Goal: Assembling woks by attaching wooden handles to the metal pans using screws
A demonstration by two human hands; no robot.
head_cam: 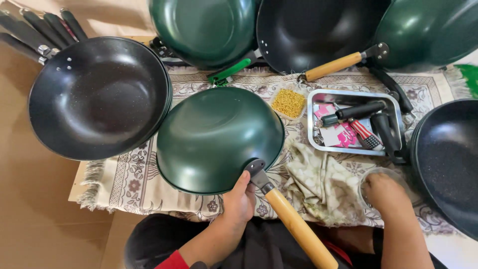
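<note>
A dark green pan (214,137) lies bottom-up on the patterned mat (134,182), its metal bracket and wooden handle (298,230) pointing toward me. My left hand (240,201) grips the pan's rim beside the handle bracket. My right hand (384,193) reaches into a small clear glass bowl (367,175) on the mat; what the fingers hold is hidden. A crumpled beige cloth (318,177) lies between the two hands.
A stack of black pans (97,97) sits at left with several black handles (37,30) behind. More green and black pans (308,30) line the back. A metal tray (312,130) holds black handles and pink packets. Yellow bits (288,102) lie beside it. Another black pan (448,159) sits right.
</note>
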